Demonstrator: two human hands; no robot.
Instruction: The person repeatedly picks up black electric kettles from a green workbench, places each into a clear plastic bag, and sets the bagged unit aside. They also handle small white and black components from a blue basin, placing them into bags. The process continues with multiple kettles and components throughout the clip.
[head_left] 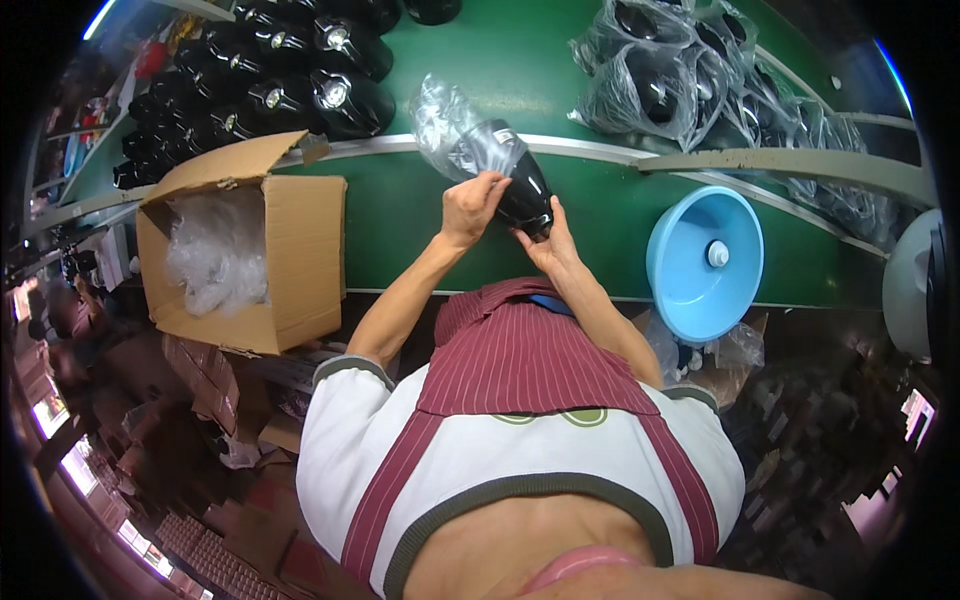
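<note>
A glossy black tapered housing [524, 198] is tilted over the front of the green bench, its wider end pointing away from me. A clear plastic bag [445, 125] covers that far end and bunches up beyond it. My left hand [472, 210] is closed in a pinch at the bag's edge, against the housing's left side. Around the narrow near end my right hand [550, 240] is wrapped, thumb underneath and fingers along the right side. Some of its fingers are hidden by the housing.
To the left, an open cardboard box [308, 260] holds loose clear bags [215, 255]. Rows of black housings [350, 105] stand at back left. Bagged black housings [655, 85] lie at back right, behind a metal rail [800, 162]. A blue basin [690, 285] contains a small white round part [717, 254].
</note>
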